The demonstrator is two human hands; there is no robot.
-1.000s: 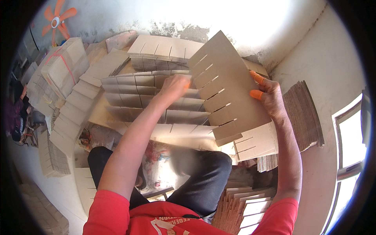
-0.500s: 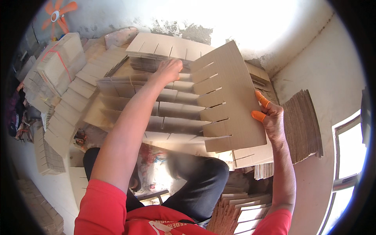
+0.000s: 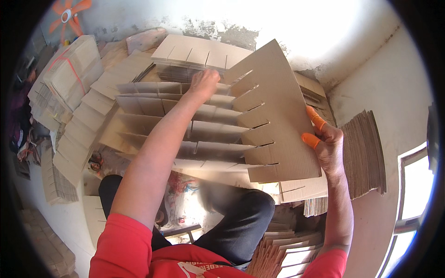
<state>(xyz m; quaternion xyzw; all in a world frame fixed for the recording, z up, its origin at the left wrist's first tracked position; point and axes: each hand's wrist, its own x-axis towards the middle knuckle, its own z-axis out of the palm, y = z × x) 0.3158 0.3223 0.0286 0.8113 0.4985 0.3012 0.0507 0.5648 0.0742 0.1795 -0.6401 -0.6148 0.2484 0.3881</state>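
My right hand (image 3: 326, 139), with orange finger covers on thumb and finger, grips the right edge of a slotted cardboard sheet (image 3: 282, 111). That sheet stands tilted, its slots facing left. Several long cardboard strips (image 3: 215, 133) run leftward from it in spaced rows, their right ends at the slots; the lower ones sit in them. My left hand (image 3: 205, 85) is closed at the farthest strips, near the sheet's upper left edge. Its fingertips are partly hidden, but it appears to pinch a strip there.
Behind lies a stack of slotted cardboard (image 3: 199, 50). Cardboard sheets (image 3: 85, 116) overlap along the left, beside a bundle tied with red string (image 3: 72, 69). A tall cardboard stack (image 3: 364, 155) leans by the right wall, and more pieces (image 3: 282, 252) sit by my right leg. An orange fan (image 3: 67, 16) stands far left.
The view has shifted slightly. My left hand stays at the far strips, and my right hand still holds the sheet, whose slots remain around the strip ends.
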